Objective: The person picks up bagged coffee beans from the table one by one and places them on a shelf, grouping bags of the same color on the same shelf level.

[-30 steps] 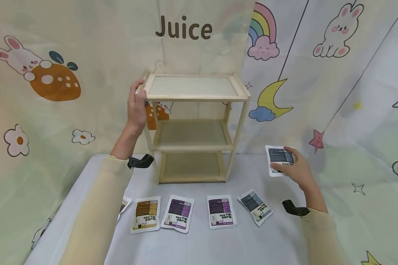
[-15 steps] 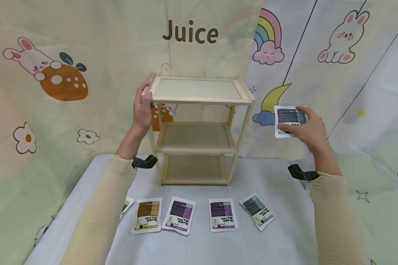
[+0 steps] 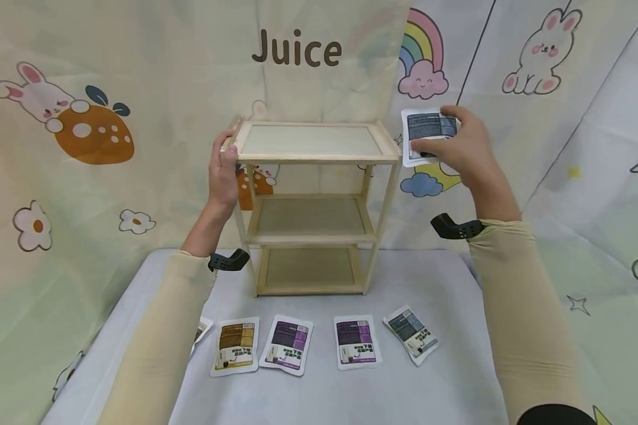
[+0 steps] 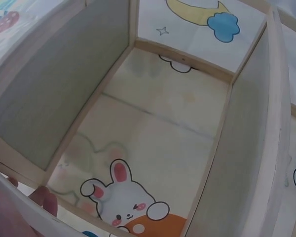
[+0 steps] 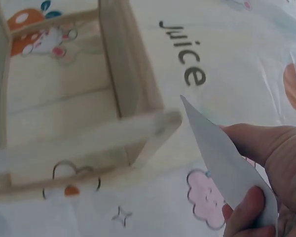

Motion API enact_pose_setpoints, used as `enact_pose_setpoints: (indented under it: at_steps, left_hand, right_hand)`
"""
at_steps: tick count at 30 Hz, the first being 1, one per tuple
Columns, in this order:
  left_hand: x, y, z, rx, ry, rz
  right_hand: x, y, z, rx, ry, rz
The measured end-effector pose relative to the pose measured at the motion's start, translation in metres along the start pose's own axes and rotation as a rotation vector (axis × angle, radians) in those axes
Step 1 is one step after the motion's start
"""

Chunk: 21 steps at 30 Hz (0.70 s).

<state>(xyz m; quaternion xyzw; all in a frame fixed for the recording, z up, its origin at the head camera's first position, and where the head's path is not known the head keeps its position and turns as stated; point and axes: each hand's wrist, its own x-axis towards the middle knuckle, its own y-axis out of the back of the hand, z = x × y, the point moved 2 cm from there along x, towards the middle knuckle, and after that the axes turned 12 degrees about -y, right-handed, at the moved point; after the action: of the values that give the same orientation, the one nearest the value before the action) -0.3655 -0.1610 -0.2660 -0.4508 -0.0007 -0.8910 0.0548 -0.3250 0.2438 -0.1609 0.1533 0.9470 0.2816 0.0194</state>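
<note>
A three-tier wooden shelf (image 3: 313, 140) stands at the back of the table. My left hand (image 3: 223, 183) grips the left end of its top tier, fingers curled over the frame; in the left wrist view the fingertips (image 4: 48, 201) show at the edge of the wood. Held up just beyond the top tier's right end is a flat white pouch (image 3: 408, 136) with a blue-grey label. My right hand (image 3: 468, 144) pinches it between thumb and fingers. From the right wrist, the pouch (image 5: 224, 165) appears nearly edge-on, its tip close to the shelf's corner post (image 5: 167, 123).
In front of the shelf lie two purple-label pouches (image 3: 357, 342), a brown-yellow one (image 3: 236, 346) and a tilted blue-grey one (image 3: 411, 334). Another pouch (image 3: 202, 329) is partly hidden by the left sleeve. A printed cloth backdrop (image 3: 298, 88) hangs behind the white-covered table (image 3: 319, 398).
My right hand has lifted the pouch from low over the table's right side up to top-tier height, then moved it left toward the shelf. The left hand has kept its grip.
</note>
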Motion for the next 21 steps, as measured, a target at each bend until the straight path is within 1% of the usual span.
enact_pose_setpoints:
  at_steps: [4,9,13,16,21]
  left_hand:
    - [0.003,0.002,0.001,-0.011,-0.016,0.013]
    - [0.000,0.002,-0.001,-0.020,0.010,0.006]
    - [-0.001,0.001,0.000,-0.021,0.025,0.004]
    - [-0.002,0.001,0.000,-0.028,0.018,0.013]
    - [-0.002,0.001,-0.002,-0.038,-0.006,0.015]
  right_hand:
    - [0.001,-0.016,-0.030,0.042,0.013,-0.068]
    - [-0.002,-0.046,-0.057,0.051,0.035,-0.128]
    - [-0.006,-0.073,-0.075,0.040,0.018,-0.186]
    - [-0.008,-0.093,-0.090,0.048,0.013,-0.240]
    - [-0.013,-0.122,-0.112,0.048,0.030,-0.297]
